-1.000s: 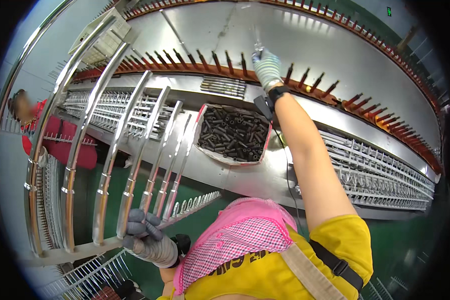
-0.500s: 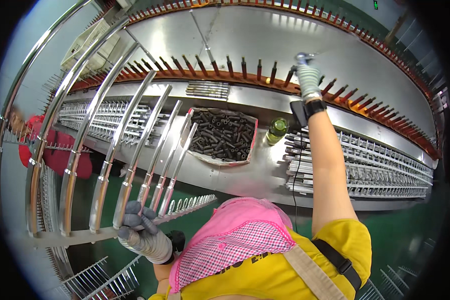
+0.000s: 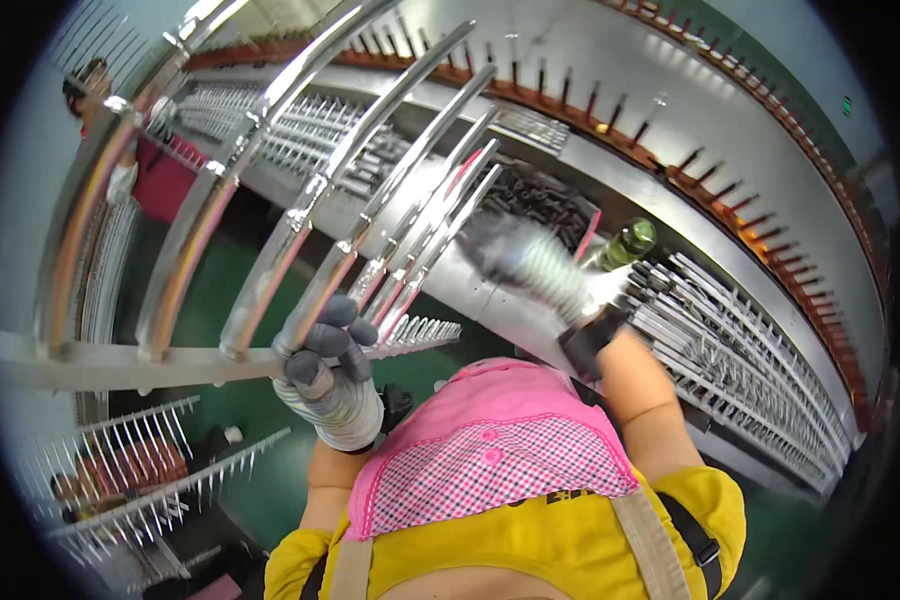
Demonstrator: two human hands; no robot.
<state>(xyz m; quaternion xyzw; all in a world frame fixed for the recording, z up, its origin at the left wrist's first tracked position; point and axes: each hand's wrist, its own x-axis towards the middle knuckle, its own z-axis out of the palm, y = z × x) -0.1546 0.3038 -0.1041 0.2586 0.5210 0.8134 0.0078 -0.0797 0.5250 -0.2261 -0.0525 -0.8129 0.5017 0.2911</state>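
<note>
My left hand (image 3: 332,378), in a grey-fingered knit glove, is closed around the pale bar (image 3: 120,368) of a rack at my left. Long, shiny chrome tubes (image 3: 300,225) stand in a row along this bar, their ends toward the far side. My right hand (image 3: 515,258), gloved the same way, is smeared by motion. It is in front of the box, close to the shortest tubes of the rack. Whether it holds anything cannot be made out. Partly hidden behind it is the box of short dark cylindrical pieces (image 3: 548,200).
A green bottle (image 3: 632,242) stands right of the box. Metal racks (image 3: 740,350) lie stacked on the bench at right, with more (image 3: 270,125) at far left. Beyond runs an orange-brown rail (image 3: 610,130) with upright pegs. Another person (image 3: 95,90) is at far left.
My right hand has come back from the pegged rail to near the held rack and the box. My left hand keeps its grip on the rack. The whole view has turned.
</note>
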